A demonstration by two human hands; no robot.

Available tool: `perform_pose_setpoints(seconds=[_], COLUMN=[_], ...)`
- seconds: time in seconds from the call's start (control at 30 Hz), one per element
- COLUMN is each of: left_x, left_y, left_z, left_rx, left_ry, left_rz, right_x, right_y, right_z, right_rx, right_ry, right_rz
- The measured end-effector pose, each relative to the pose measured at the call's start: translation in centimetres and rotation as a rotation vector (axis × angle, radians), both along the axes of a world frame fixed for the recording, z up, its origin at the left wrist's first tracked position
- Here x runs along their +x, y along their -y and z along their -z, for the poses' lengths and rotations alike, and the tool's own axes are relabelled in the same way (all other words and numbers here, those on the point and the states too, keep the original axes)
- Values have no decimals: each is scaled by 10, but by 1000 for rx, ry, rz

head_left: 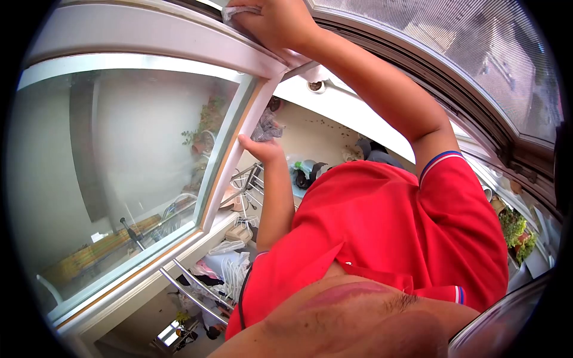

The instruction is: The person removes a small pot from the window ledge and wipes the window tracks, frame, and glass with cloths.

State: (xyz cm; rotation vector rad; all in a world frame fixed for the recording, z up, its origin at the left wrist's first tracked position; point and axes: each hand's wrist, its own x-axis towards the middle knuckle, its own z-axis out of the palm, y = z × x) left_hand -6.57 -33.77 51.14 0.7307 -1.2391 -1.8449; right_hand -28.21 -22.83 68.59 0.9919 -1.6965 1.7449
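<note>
At the top, my right hand [277, 22] is closed round a wadded grey-white cloth [242, 12], against the upper rail of a white window frame [161, 27]. My left hand [264, 149] is lower, at the frame's upright edge, its thumb touching that edge. A crumpled grey, shiny cloth [267, 126] bunches at the fingers of this hand and mostly hides them. The glass pane [143, 137] fills the left side and shows reflections of plants and a wall.
A ribbed screen [477, 53] with a dark track curves along the upper right. Metal rails [194, 292], white hangers [236, 274] and bags lie low behind the frame. Potted plants [514, 230] stand at right, and a small pot [316, 87] sits on a white ledge.
</note>
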Motion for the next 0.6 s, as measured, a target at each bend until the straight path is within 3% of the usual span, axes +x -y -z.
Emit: perform_pose_setpoints(seconds=[0.1,0.23,0.33,0.37,0.47,0.6], left_x=[-2,-2,-1,-3,-9,-12], left_y=[-2,-3,0,-1,-6,-5], left_z=[-2,1,7,7,3,6], left_rx=[-22,-10,-42,-36,7,9], left_ry=[-9,-12,-27,-14,-20,-26], left_rz=[12,-19,-8,-40,-110,-155], right_x=[-7,-20,-6,-1,-8,-10], right_y=[5,12,1,-9,-5,-12], right_z=[-60,-112,-99,-102,-48,-15], right_rx=[-203,-40,291,406,501,575], right_ry=[15,-166,40,142,126,182], right_rz=[-142,57,84,-8,15,-38])
